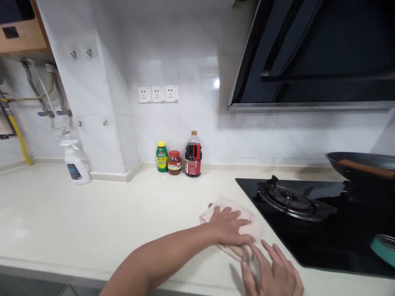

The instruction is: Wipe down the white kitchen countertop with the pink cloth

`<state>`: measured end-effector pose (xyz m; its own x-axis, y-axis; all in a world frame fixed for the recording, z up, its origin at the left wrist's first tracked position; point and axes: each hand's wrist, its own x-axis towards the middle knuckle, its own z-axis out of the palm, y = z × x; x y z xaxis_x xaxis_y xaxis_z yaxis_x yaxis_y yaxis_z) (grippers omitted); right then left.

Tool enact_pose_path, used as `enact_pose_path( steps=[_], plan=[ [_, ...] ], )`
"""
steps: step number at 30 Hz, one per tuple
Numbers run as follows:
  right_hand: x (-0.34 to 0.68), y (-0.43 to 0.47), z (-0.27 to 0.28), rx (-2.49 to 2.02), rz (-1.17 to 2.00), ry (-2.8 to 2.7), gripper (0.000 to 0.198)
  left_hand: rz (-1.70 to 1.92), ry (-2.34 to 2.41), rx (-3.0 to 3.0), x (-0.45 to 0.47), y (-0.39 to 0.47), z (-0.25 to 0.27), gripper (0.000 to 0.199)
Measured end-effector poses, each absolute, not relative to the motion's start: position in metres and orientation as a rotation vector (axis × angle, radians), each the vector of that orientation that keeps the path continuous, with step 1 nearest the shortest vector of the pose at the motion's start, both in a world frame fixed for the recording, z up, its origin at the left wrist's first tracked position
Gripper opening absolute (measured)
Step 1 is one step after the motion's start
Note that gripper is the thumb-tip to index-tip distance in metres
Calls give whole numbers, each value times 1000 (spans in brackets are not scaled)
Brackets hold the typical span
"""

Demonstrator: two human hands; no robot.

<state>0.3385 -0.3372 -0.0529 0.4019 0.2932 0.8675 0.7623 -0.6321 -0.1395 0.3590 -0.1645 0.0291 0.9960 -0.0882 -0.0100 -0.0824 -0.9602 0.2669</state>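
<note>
A folded pale pink cloth (222, 202) lies on the white countertop (123, 230), just left of the stove. My left hand (230, 226) rests flat on top of it, palm down with fingers spread. Close to the cloth's near right corner is my right hand (273, 271), its fingers apart and curved. The thumb and index finger of that hand come up to the cloth's edge; whether they touch it I cannot tell.
A black glass gas stove (308, 242) with a burner (288, 199) and a wok (354, 164) is on the right, under a dark range hood (308, 53). Along the wall stand a green bottle (162, 158), a red-lidded jar (174, 163) and a dark sauce bottle (193, 158). A white spray bottle (75, 164) stands left.
</note>
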Motion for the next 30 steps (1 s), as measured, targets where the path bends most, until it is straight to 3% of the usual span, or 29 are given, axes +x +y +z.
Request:
enact_pose_path(
  steps=[6,22,30],
  plan=[
    [348,-340,-58,-2130,-1162,-996,54,-20,-224,2868,292,-173,35,73],
    [352,-351,-59,-2212,-775,-1229,48,139,-153,2920,142,-136,38,74],
    [302,-306,-43,-1880,-394,-1348,45,472,-42,2965,109,-139,18,92]
  ],
)
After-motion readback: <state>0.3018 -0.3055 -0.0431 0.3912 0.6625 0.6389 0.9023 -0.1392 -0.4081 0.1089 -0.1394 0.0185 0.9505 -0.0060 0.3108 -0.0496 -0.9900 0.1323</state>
